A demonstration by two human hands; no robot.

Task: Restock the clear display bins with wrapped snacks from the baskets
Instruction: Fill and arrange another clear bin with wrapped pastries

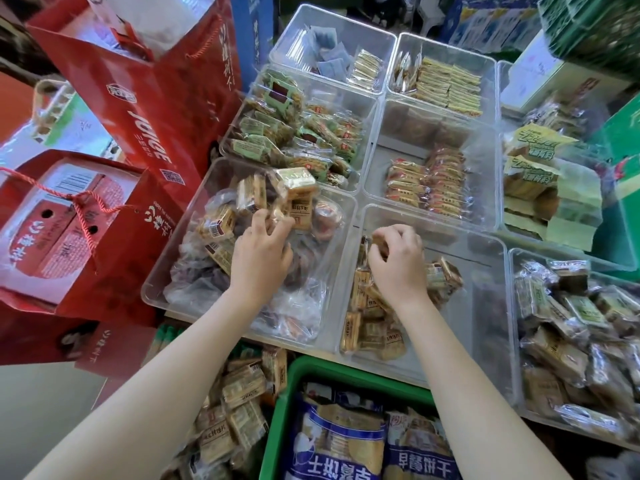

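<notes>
The left hand (260,252) pinches a tan wrapped biscuit pack (300,209) standing upright in the left clear bin (152,289), while the right hand (398,261), just beside in the neighbouring bin (485,306), closes on another pack (372,245) atop its row.

One head-worn view looks steeply down, close over clear bins (433,372) and both forearms.

Your clear bins (429,220) sit in a grid on the bench (391,370). The basket (287,386) lies at six o'clock below them, loose snack packs (239,403) at seven, gift bags (145,109) at ten, possibly stacked cartons (588,29) at two.
</notes>
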